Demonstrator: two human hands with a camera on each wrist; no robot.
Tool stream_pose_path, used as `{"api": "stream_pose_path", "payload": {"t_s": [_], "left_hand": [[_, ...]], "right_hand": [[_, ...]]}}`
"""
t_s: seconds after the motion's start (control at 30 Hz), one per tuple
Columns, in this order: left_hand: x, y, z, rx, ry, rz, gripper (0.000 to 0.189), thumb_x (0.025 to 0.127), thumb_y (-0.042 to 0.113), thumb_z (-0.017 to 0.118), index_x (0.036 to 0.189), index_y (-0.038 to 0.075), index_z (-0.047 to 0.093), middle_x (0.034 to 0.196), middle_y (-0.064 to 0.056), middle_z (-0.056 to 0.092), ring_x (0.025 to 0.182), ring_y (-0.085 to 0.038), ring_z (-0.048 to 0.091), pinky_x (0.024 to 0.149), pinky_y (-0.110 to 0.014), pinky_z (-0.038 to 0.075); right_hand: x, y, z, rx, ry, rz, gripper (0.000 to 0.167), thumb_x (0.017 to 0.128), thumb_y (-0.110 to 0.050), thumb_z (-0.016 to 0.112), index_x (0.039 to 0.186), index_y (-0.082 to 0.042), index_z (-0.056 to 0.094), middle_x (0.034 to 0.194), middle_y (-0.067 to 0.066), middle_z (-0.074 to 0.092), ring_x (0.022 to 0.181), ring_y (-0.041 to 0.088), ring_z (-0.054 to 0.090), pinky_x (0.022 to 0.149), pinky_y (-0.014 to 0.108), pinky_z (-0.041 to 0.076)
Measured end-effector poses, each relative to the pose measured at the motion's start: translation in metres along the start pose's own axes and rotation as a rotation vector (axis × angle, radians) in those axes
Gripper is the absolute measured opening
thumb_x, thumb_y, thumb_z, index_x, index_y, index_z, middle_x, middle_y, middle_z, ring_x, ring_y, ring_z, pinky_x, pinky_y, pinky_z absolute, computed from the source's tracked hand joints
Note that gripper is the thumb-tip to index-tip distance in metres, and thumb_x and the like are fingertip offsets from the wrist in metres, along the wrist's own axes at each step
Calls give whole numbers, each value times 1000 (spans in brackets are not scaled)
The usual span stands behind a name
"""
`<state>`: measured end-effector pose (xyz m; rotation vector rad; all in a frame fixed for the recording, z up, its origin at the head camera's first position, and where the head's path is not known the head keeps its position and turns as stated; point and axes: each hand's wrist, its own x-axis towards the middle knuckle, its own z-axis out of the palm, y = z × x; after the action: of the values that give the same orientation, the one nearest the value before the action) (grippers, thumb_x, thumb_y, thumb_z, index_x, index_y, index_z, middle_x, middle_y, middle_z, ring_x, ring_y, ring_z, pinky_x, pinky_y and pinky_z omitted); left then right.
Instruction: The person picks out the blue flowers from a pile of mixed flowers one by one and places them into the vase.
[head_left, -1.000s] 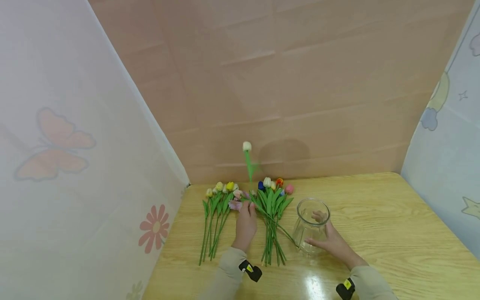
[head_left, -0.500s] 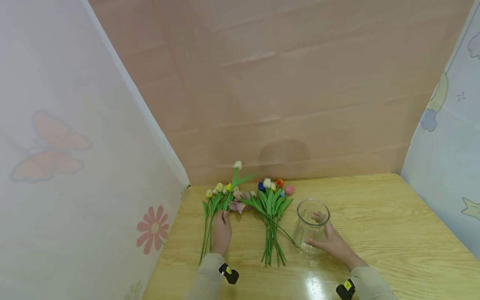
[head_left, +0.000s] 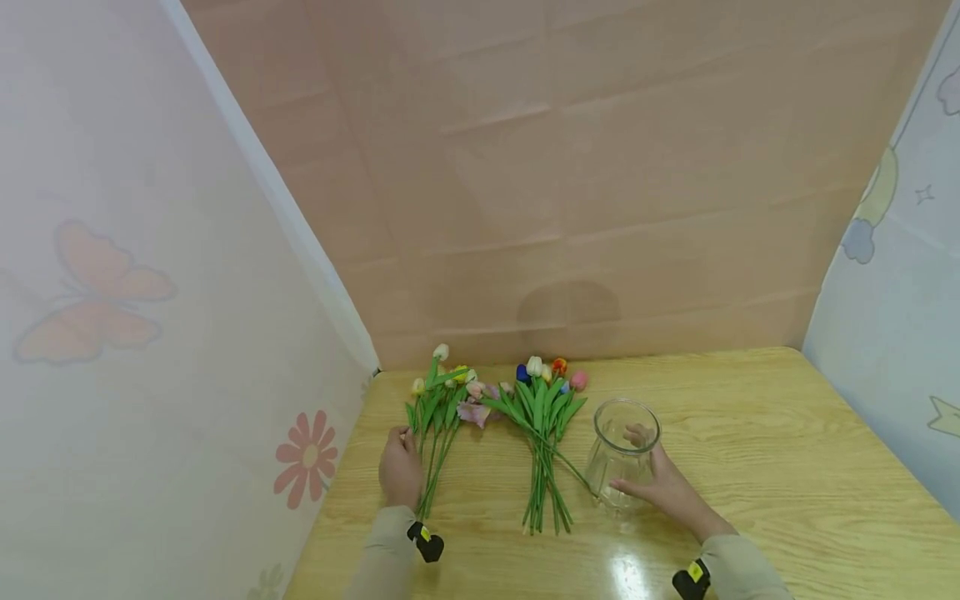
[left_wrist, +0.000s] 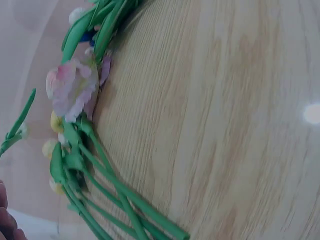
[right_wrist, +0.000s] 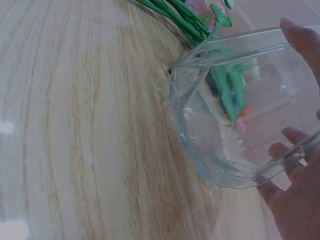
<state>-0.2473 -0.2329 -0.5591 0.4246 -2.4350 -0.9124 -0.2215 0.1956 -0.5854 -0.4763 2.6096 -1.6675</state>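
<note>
My left hand point(head_left: 401, 468) pinches the stem of a white tulip point(head_left: 441, 352) at the left side of the table. The bloom and leaves lean over the left group of flowers. In the left wrist view, only some fingertips point(left_wrist: 7, 220) and a green leaf point(left_wrist: 21, 117) of it show. Curled round the side of a clear glass vase point(head_left: 624, 454), my right hand point(head_left: 667, 492) holds it upright on the table. In the right wrist view, the ribbed vase point(right_wrist: 210, 170) has thumb and fingers on opposite sides.
Yellow and pale tulips point(head_left: 435, 433) lie at the left, next to a lilac flower point(head_left: 474, 412). A mixed bunch point(head_left: 547, 450) with crossed stems lies in the middle, one stem reaching the vase's base. Cloth walls stand behind and beside the table point(head_left: 750, 450).
My left hand has moved left and slightly down with the white tulip, from above the lilac flower to the far-left flowers. The right hand and vase have stayed still.
</note>
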Motion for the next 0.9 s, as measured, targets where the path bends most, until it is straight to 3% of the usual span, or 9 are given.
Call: {"api": "stream_pose_path", "payload": {"t_s": [0.23,0.5,0.9], "left_hand": [[3,-9,-6,-18,-38,-65,24,103,19,48,116,2,60,82,-14,66,56,-20,54,49,-34,39],[2,-19,-7,3,-1,-114,19,101,12,50,107,-1,60,87,-18,66,65,-27,60,56,-40,45],[1,-30,-2,99,-122,-99,18,98,11,54,108,-2,62,79,-14,64,60,-22,55,53,-36,42]], "right_hand": [[0,1,-1,11,-4,8,97,81,-27,79,153,-19,13,150,26,26,138,57,15,97,79,16],[-1,-2,-1,13,-8,8,97,81,-26,78,153,-15,14,150,27,26,138,57,15,97,78,15],[-1,-3,-1,16,-8,11,96,81,-26,79,152,-10,15,151,26,26,138,56,15,98,78,15]]}}
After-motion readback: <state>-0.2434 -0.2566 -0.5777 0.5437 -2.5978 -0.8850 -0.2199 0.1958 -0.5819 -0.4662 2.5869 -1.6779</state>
